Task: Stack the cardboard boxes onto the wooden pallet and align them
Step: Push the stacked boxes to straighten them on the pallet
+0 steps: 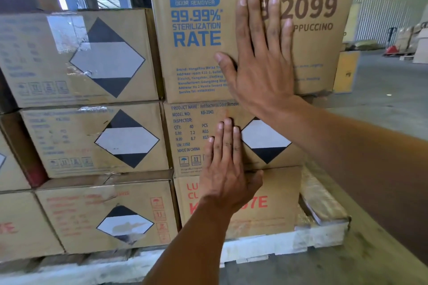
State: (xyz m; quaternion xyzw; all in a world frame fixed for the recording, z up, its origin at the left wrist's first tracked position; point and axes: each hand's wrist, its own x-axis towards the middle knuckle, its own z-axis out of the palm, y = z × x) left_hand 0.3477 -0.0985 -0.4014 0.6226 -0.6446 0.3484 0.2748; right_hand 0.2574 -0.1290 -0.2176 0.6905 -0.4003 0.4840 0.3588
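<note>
Cardboard boxes stand three layers high on a pale wooden pallet (266, 247). The top right box (192, 58), printed "99.99% STERILIZATION RATE", sits on the middle box (185, 132) with the black and white diamond label. My right hand (259, 53) presses flat on the top box's front, fingers straight and spread. Lower down, my left hand (228, 169) lies flat against the middle box, its heel over the red-lettered bottom box (278, 201). Neither hand grips anything.
A second column of boxes (92, 58) with diamond labels stands to the left, tight against the right column. The concrete floor (382, 90) opens to the right, with a yellow box (347, 71) and distant stacked goods (412, 39) behind.
</note>
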